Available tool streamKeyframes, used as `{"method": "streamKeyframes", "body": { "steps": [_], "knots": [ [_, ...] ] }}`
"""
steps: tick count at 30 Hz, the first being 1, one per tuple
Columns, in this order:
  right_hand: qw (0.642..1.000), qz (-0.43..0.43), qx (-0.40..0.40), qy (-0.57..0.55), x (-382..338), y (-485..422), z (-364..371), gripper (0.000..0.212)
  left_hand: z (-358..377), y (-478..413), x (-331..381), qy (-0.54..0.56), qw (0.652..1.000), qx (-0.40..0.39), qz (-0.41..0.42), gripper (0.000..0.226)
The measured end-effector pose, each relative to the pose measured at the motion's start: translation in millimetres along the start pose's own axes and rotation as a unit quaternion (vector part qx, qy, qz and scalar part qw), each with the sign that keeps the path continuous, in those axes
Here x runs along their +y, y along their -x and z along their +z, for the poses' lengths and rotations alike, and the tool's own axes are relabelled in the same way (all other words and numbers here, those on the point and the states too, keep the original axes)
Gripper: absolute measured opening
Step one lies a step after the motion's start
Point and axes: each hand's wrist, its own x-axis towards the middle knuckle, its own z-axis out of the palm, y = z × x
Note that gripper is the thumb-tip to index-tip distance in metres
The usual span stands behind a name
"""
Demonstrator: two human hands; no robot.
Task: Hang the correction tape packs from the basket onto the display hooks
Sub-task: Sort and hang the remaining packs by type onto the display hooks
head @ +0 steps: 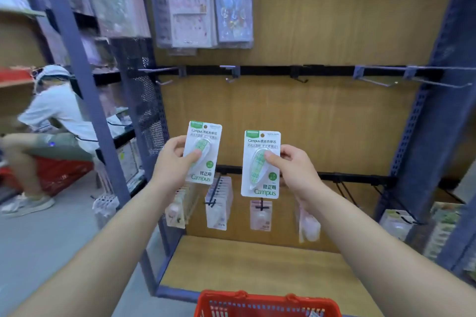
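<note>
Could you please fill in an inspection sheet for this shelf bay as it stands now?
Surface: wooden bottom shelf below a wooden back panel.
Job's things: left pack and right pack, both green, held upright in front of the panel; red basket at the bottom edge; upper hooks carry nothing.
Clutter: pink packs on the lower hooks; sticker sheets hung above.
Hands: left hand grips left pack; right hand grips right pack.
Cables: nothing seen.
Surroundings: person crouched at left; blue upright at right.

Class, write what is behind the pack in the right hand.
The black rail runs behind the pack; a pink pack hangs below on a hook whose rear end is covered.
</note>
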Motion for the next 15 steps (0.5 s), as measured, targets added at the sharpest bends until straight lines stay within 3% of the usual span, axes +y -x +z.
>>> {"method": "streamKeyframes", "body": {
  "steps": [5, 15],
  "knots": [
    [0.999, -0.014, -0.028, 0.010, -25, -29, 36, 0.010, -51, -57, 29, 0.027, 0.997, 0.061, 0.035, 0.033],
    [0.998, -0.020, -0.044, 0.035, -30, -73, 71, 0.011, -88, -122, 39, 0.036, 0.995, 0.069, 0.062, 0.032]
  ]
}}
